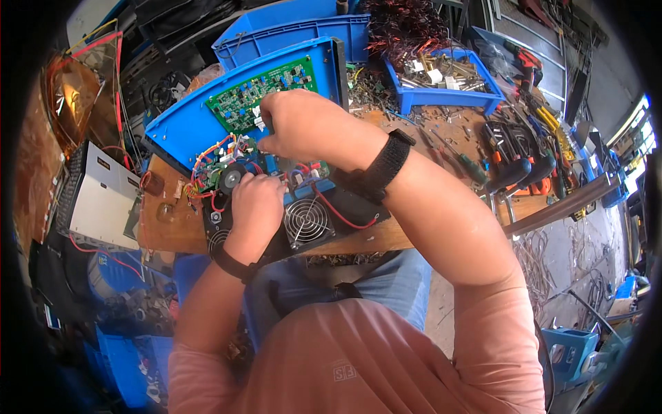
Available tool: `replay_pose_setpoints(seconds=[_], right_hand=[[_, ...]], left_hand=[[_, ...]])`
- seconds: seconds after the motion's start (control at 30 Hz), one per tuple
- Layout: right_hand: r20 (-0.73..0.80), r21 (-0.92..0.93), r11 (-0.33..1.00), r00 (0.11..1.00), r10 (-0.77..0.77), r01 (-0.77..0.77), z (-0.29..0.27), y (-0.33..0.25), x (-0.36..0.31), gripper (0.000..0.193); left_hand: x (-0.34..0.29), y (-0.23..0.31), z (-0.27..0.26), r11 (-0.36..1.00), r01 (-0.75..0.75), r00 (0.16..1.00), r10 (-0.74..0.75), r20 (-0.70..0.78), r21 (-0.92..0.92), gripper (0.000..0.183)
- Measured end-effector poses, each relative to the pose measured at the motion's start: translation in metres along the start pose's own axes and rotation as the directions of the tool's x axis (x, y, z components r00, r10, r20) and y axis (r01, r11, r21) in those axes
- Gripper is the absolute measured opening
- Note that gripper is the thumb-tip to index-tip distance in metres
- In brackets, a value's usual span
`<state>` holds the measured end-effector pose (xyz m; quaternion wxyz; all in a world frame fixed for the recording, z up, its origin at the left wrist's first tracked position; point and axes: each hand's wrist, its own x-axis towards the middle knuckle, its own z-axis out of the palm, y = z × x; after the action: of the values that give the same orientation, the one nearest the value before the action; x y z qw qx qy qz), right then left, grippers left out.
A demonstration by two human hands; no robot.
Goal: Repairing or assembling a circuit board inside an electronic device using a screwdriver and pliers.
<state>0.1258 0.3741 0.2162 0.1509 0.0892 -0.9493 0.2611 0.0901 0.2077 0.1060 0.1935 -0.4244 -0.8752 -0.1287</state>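
Note:
An opened electrical unit lies on the wooden bench, its blue panel (181,123) tilted up at the back with a green circuit board (238,96) on it. In front is the black base (265,243) with a round metal fan guard (305,219) and crowded wired parts. My right hand (303,127) reaches over from the right, fingers curled beside small white connectors (258,119); what they pinch is hidden. My left hand (256,207) rests bent among the parts, next to a round black component (232,178). Its fingertips are partly hidden, and I cannot make out what they grip.
A blue bin (448,96) of metal pieces stands at the back right, beside dark reddish wire (407,31). Screwdrivers (472,168) and other hand tools cover the bench's right side. Another blue crate (296,41) stands behind the panel. A white case (103,193) is at the left.

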Motion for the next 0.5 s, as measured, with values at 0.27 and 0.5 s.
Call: replay_pose_setpoints(seconds=[0.27,0.5], right_hand=[[-0.155,-0.019,0.992,0.980,-0.124,0.122,0.000,-0.007,-0.009,0.019],[-0.231,-0.011,0.988,0.961,-0.150,0.152,-0.003,-0.010,-0.017,0.020]], left_hand=[[-0.003,-0.001,0.003,0.985,0.092,0.986,-0.111,-0.125,-0.148,0.012],[-0.006,-0.006,0.005,0.918,0.233,0.953,-0.281,-0.115,-0.321,0.014]])
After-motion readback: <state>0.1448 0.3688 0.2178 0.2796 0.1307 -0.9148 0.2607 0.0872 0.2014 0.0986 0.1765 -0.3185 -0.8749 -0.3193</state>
